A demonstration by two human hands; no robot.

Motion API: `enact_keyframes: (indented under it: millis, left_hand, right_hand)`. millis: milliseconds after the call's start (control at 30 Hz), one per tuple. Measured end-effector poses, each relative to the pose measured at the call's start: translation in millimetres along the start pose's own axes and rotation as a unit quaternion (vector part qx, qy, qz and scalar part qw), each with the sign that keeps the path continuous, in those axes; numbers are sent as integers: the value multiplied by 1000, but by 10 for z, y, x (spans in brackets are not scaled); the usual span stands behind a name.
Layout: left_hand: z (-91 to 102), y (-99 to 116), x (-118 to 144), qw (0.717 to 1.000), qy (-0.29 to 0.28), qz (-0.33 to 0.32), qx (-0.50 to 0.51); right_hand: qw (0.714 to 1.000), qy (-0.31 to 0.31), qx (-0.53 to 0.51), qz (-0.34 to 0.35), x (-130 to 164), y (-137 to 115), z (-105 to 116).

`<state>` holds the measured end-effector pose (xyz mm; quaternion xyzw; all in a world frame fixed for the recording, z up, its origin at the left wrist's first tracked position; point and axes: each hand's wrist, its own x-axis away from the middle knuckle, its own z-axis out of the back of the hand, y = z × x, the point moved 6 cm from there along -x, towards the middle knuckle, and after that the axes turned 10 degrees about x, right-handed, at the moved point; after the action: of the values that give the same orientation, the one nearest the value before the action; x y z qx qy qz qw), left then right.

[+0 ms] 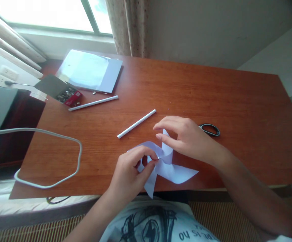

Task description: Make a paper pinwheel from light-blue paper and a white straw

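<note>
Lying near the front edge of the wooden desk [211, 87], a folded white paper pinwheel [166, 164] is worked by both hands. Just beyond it a short rolled paper stick [136, 123] is seen, and a longer paper stick [93, 103] lies further back beside an open box of pins [67, 95] (lid flipped up). A clear folder with paper [90, 70] is set by the window. Black scissors [210, 129] are partly hidden behind the right hand [188, 137]. A white cable [78, 158] is looped at left. The pinwheel's centre is pinched by the left hand [131, 171], fingertips closed on the folded points. The right hand is curled over the upper blade, fingers bent, touching paper; a firm grip cannot be told.
</note>
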<state>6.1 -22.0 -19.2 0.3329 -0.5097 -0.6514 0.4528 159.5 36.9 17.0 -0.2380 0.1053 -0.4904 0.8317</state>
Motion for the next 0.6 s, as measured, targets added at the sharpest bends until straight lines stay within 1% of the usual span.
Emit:
enact_keyframes:
  millis: [167, 233, 300, 433, 500, 600]
  left_hand:
    - [-28, -27, 10, 1000, -12, 20, 0]
    - [-38, -83, 13, 998, -13, 49, 23]
    - [-42, -156, 14, 994, -10, 86, 66]
    - [-30, -253, 21, 979, -4, 136, 150]
    - [-1, -262, 35, 977, 1, 148, 156]
    - [54, -255, 71, 977, 5, 156, 143]
  right_hand:
    - [999, -40, -1, -8, -32, 22, -82]
    - [998, -57, -2, -11, -53, 30, -125]
    - [998, -69, 2, -9, -69, 33, -169]
    - [998, -66, 11, 15, -79, -1, -210]
    - [998, -60, 13, 30, -67, -35, -203]
    - [996, -54, 2, 75, -17, -116, -182]
